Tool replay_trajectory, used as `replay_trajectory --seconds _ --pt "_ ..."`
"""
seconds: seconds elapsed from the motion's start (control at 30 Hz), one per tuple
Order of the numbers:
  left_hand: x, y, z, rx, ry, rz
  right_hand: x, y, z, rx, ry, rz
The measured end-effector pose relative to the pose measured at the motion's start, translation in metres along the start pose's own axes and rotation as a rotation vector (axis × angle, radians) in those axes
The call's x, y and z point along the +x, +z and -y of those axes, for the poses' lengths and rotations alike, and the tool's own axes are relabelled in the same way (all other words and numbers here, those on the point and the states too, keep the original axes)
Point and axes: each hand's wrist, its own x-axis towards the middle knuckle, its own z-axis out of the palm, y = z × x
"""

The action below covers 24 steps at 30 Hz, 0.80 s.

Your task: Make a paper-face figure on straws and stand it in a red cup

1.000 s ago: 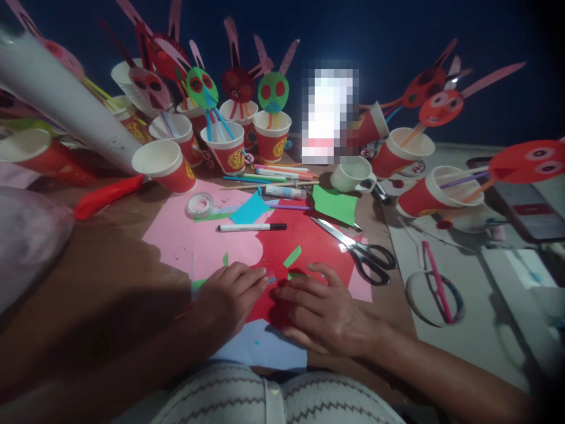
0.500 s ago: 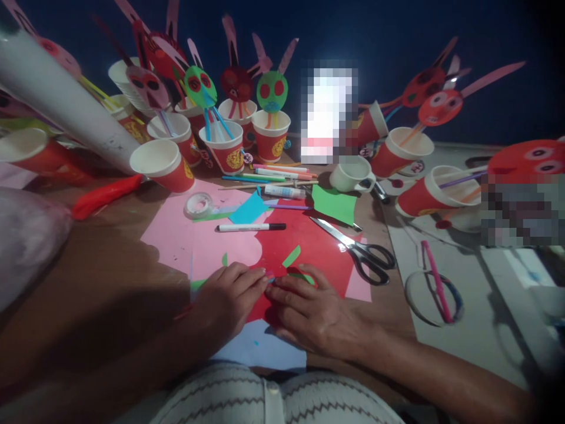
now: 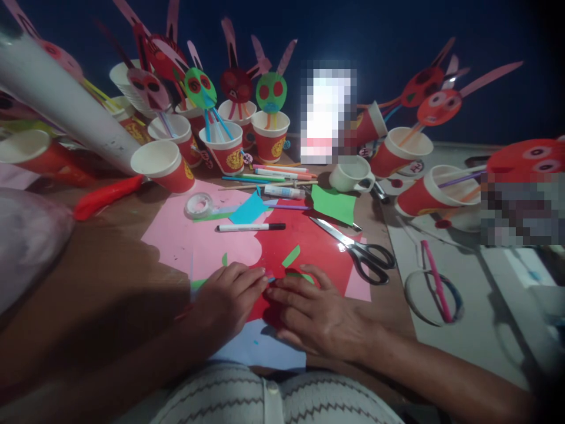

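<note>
My left hand [image 3: 232,294] rests on the red paper [image 3: 318,259], its fingers drawn together over a small blue-and-pink bit [image 3: 271,278] whose shape I cannot make out. Close beside it, my right hand [image 3: 318,309] lies palm down with its fingers spread, fingertips touching the red paper near the same bit. A curved green paper strip [image 3: 304,278] peeks out by the right fingers. Another green scrap [image 3: 291,257] lies just beyond. Under the wrists is light blue paper [image 3: 260,347], and pink paper [image 3: 176,235] extends to the left.
Scissors [image 3: 353,250] lie to the right, a black-capped marker [image 3: 251,227] ahead. Behind are a tape roll [image 3: 198,205], blue paper [image 3: 247,207], green paper [image 3: 333,203], a glue stick [image 3: 282,192] and a white mug [image 3: 351,175]. Red paper cups [image 3: 165,168] with paper-faced figures line the back.
The right fingers have shifted very slightly near the small bit. Everything else stays in place.
</note>
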Motion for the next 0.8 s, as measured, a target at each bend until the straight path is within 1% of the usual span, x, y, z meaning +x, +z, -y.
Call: replay_trajectory --seconds 0.07,0.17,0.23,0.33,0.4,0.47,0.53,0.6,0.67,0.73,0.8 --pt "0.000 0.001 0.000 -0.001 -0.004 -0.005 0.001 0.000 0.000 -0.009 0.014 0.032" --pt "0.002 0.001 0.000 -0.028 -0.017 -0.018 0.002 0.000 0.000 -0.010 0.017 0.040" --pt "0.003 -0.002 0.001 -0.078 -0.038 -0.021 0.002 0.000 0.000 -0.010 0.018 0.035" --pt "0.005 -0.013 0.004 -0.218 -0.114 -0.036 0.001 0.002 0.000 -0.007 0.021 0.024" --pt "0.006 -0.021 0.008 -0.280 -0.173 -0.075 0.000 0.003 0.000 -0.006 0.024 0.011" --pt "0.007 -0.028 0.012 -0.294 -0.198 -0.119 0.000 0.004 -0.001 -0.006 0.029 0.007" --pt "0.009 -0.032 0.015 -0.291 -0.189 -0.132 0.000 0.004 -0.001 -0.006 0.033 0.001" --pt "0.012 -0.032 0.016 -0.290 -0.181 -0.122 0.000 0.004 -0.002 -0.009 0.024 -0.014" --pt "0.015 -0.030 0.016 -0.295 -0.203 -0.109 0.000 0.003 -0.002 0.000 0.006 -0.022" --pt "0.018 -0.027 0.017 -0.303 -0.254 -0.088 0.000 0.003 -0.002 0.013 -0.002 -0.020" --pt "0.022 -0.026 0.017 -0.305 -0.313 -0.037 0.001 0.003 -0.002 0.018 0.001 -0.013"
